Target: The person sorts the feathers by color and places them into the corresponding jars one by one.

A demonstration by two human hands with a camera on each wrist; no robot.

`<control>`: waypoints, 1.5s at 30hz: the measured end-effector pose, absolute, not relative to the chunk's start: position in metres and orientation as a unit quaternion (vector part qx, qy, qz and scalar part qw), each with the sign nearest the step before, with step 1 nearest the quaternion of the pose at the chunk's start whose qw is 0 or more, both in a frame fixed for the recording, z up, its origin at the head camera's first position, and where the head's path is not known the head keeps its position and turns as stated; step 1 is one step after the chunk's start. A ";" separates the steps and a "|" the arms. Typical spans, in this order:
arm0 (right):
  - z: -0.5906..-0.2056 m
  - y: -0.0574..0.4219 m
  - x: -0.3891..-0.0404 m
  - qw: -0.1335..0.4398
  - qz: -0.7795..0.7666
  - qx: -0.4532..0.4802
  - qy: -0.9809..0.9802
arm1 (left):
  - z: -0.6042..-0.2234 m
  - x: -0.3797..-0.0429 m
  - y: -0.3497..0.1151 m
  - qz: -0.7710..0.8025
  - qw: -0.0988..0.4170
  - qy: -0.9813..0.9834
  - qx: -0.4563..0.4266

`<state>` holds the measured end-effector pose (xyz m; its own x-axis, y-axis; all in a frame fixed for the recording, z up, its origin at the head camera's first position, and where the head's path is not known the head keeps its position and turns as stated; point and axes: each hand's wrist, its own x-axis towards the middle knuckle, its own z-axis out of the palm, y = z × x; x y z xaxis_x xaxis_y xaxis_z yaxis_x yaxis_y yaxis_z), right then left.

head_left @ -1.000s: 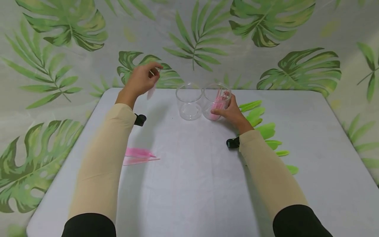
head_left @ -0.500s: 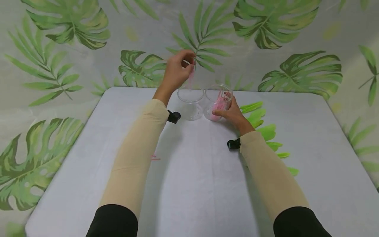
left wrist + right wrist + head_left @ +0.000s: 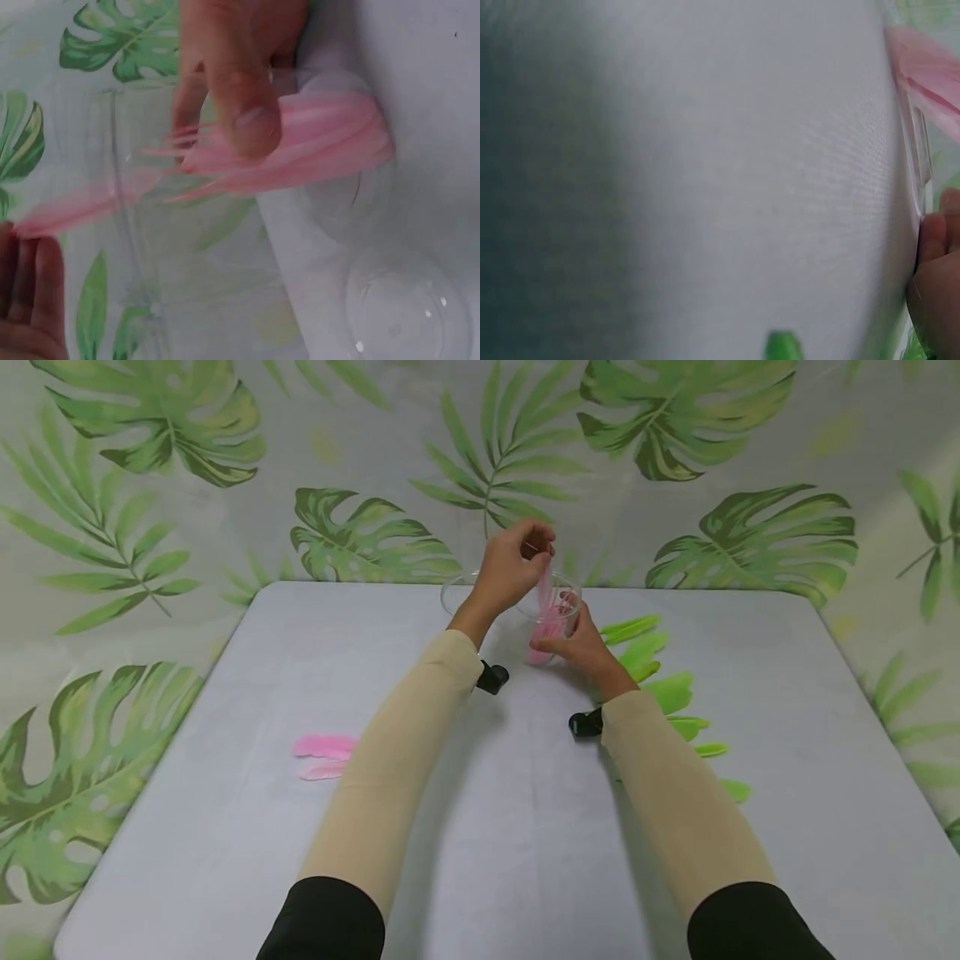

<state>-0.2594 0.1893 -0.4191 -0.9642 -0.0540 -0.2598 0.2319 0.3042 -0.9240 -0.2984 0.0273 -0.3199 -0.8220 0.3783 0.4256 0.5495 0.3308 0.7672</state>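
My left hand [image 3: 513, 568] pinches a pink feather [image 3: 90, 206] by its end. The feather hangs at the mouth of the right-hand clear cup [image 3: 578, 596]. With thumb and fingers, my right hand [image 3: 583, 647] grips this cup from its right side. Several pink feathers [image 3: 322, 142] stand bunched inside it, stems up; the thumb overlaps them in the left wrist view. Beside it is a second clear cup [image 3: 444, 597], mostly hidden behind my left hand. The right wrist view catches only part of the right hand [image 3: 937, 289].
Pink feathers [image 3: 324, 746] lie on the white-covered table [image 3: 210, 843], partly hidden by my left sleeve. Several green feathers [image 3: 671, 693] are spread along the right forearm, some beneath it. A leaf-printed cloth [image 3: 262, 527] stands behind the table's far edge.
My left hand has carried the pink feather rightward, past the left cup to the right cup, rising and then lowering. The right hand has stayed on its cup.
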 end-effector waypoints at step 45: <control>-0.430 0.191 -0.264 0.105 -0.568 0.043 0.815 | -0.338 -0.292 0.028 -0.452 -0.021 -0.837 -0.308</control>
<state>-0.2637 0.1906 -0.4296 -0.9741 -0.0503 -0.2204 0.1893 0.3511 -0.9170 -0.2922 0.0279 -0.3380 -0.8090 0.5349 0.2437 0.4968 0.4006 0.7699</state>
